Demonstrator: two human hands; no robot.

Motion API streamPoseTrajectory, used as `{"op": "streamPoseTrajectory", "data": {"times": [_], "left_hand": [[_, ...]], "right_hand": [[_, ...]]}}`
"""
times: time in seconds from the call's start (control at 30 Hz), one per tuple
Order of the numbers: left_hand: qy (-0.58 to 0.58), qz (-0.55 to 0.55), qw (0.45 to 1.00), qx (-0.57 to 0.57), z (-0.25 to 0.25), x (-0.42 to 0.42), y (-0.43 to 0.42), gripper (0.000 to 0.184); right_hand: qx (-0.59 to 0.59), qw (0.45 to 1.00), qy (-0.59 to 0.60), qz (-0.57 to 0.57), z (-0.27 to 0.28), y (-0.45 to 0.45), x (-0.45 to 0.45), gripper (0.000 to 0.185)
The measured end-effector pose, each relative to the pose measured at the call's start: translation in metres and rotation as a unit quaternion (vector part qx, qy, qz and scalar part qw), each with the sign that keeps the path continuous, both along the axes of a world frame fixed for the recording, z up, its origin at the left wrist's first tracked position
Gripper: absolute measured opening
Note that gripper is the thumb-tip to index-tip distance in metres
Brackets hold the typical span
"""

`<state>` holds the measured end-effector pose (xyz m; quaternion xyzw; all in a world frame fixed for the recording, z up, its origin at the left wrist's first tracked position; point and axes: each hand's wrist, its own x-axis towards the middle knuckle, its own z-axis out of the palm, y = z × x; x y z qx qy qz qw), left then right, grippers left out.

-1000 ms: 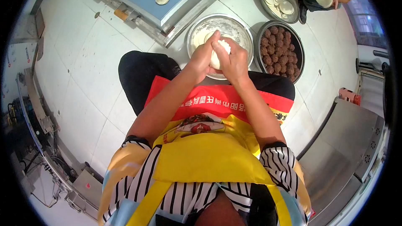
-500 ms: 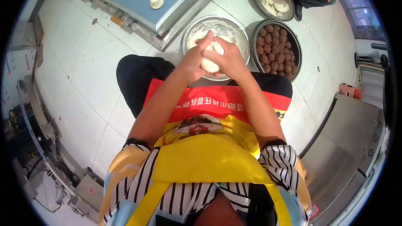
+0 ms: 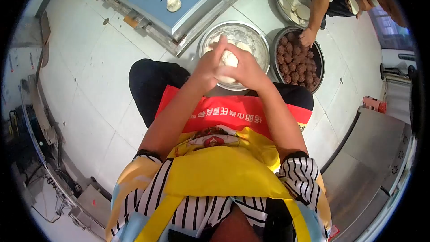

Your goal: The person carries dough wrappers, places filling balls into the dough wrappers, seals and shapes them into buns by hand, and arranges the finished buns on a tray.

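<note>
My left hand point(image 3: 207, 72) and right hand point(image 3: 248, 69) curl fingers round the dough ball point(image 3: 230, 58), bracing both sides above the bowl point(image 3: 235, 28)

the pale tiled floor point(image 3: 96, 89) carries three round vessels: a wide steel bowl point(image 3: 251, 33), a darker basin point(image 3: 319, 54) of brown balls just beside it, and a metal basin point(image 3: 278, 1) of flat dough discs beyond. a blue-topped bench point(image 3: 154, 4), pierced by short dark slots, holds pale dough balls point(image 3: 174, 4): one alone near a corner, four in a row, another cut off by the view's edge.
</note>
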<state>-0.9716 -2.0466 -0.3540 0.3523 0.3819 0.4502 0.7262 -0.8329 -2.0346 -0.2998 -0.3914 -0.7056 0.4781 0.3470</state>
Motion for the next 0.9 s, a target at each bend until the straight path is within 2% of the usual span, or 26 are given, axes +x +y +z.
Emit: {"op": "streamPoseTrajectory", "data": {"times": [0.03,0.07,0.1,0.17,0.2,0.23,0.3,0.33,0.37,0.47,0.5,0.6,0.63,0.73,0.8,0.83,0.87,0.9], "left_hand": [[-0.066,0.019,0.996,-0.056,0.000,0.003,-0.001,0.062],[-0.133,0.040,0.985,-0.106,0.002,0.008,0.002,0.061],[-0.139,0.080,0.972,-0.174,0.028,0.013,0.002,0.059],[-0.160,0.078,0.980,-0.092,0.027,0.011,-0.003,0.059],[-0.170,0.076,0.981,-0.050,0.027,0.010,-0.005,0.060],[-0.084,0.029,0.994,0.057,0.030,0.000,-0.013,0.059],[-0.101,0.026,0.992,-0.069,0.027,-0.001,-0.004,0.058],[-0.110,0.022,0.985,-0.127,0.029,0.000,0.003,0.058],[-0.138,0.069,0.975,-0.162,0.032,0.005,0.002,0.058],[-0.198,0.083,0.972,-0.092,0.047,0.003,-0.008,0.052],[-0.168,0.087,0.976,-0.105,0.049,0.001,-0.007,0.052],[-0.082,0.090,0.982,-0.146,0.056,0.001,-0.005,0.052],[-0.098,0.071,0.979,-0.162,0.048,0.000,0.001,0.053],[-0.188,0.153,0.955,-0.168,0.049,0.005,0.001,0.048],[-0.156,-0.017,0.977,-0.142,0.044,-0.018,0.004,0.049],[-0.138,-0.103,0.977,-0.129,0.041,-0.026,0.003,0.049],[-0.135,-0.025,0.982,-0.127,0.039,-0.019,0.002,0.049],[-0.132,0.051,0.982,-0.124,0.039,-0.005,0.000,0.049]], "right_hand": [[-0.044,0.999,-0.019,0.001,0.001,0.002,0.002,0.042],[-0.011,0.999,-0.019,-0.024,0.003,0.004,-0.001,0.043],[0.020,0.998,-0.018,-0.049,0.004,0.004,-0.006,0.044],[0.078,0.993,0.014,-0.088,-0.003,0.003,-0.014,0.042],[0.017,0.999,0.010,-0.046,0.004,0.004,-0.012,0.041],[-0.044,0.999,0.005,-0.001,0.016,0.005,-0.006,0.040],[-0.087,0.996,-0.016,0.010,0.018,0.000,-0.006,0.040],[-0.061,0.997,-0.033,-0.022,0.011,0.000,-0.009,0.041],[-0.030,0.997,-0.048,-0.055,0.007,0.004,-0.012,0.042],[0.074,0.996,0.019,-0.052,0.001,0.007,-0.017,0.040],[0.005,0.998,0.051,-0.034,0.016,0.004,-0.020,0.035],[-0.136,0.990,0.037,-0.012,0.007,0.010,-0.013,0.032],[-0.090,0.993,-0.039,-0.066,0.009,0.008,-0.016,0.032],[0.084,0.991,-0.024,-0.106,0.006,0.009,-0.029,0.037],[-0.094,0.995,0.016,0.010,0.025,0.009,-0.016,0.037],[-0.102,0.995,0.012,0.019,0.026,0.009,-0.015,0.037],[-0.110,0.994,0.007,0.028,0.027,0.008,-0.014,0.037],[-0.036,0.999,-0.020,-0.012,0.016,0.008,-0.017,0.038]]}}
